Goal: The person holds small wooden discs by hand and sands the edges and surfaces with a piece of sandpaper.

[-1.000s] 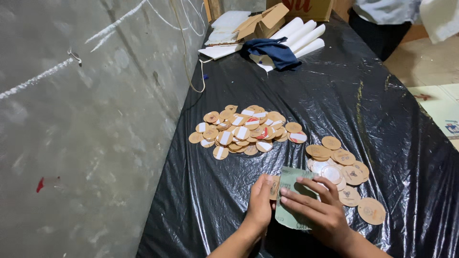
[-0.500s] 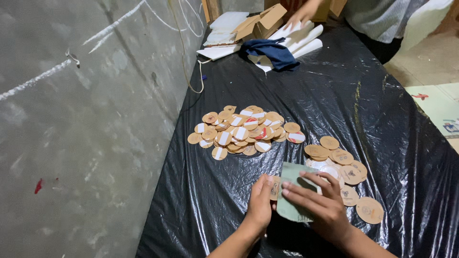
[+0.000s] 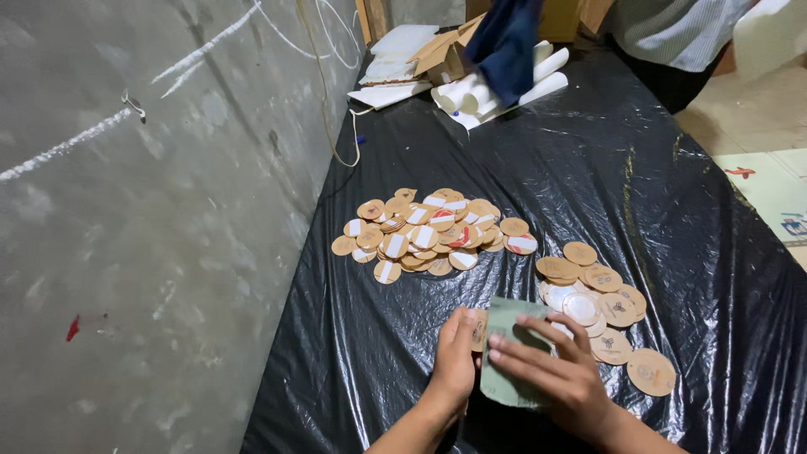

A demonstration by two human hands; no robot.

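Observation:
My left hand (image 3: 455, 357) rests on the black plastic sheet (image 3: 521, 168) and holds a round brown cardboard disc (image 3: 479, 329) at its edge. My right hand (image 3: 555, 370) lies flat on a pale green sheet (image 3: 507, 324) that covers part of the disc. A pile of brown discs with white strips (image 3: 424, 235) lies farther up the table. A smaller group of printed brown discs (image 3: 601, 315) lies just right of my hands.
A grey concrete wall (image 3: 151, 210) runs along the left edge of the table. At the far end are white tubes (image 3: 471, 97), a cardboard box (image 3: 441, 55) and white sheets (image 3: 395, 50). Another person (image 3: 672, 34) stands there, lifting a dark blue cloth (image 3: 504, 42).
The dark blue cloth has been lifted off the white tubes by the other person. My hands stay on the green sheet and disc, shifting only slightly.

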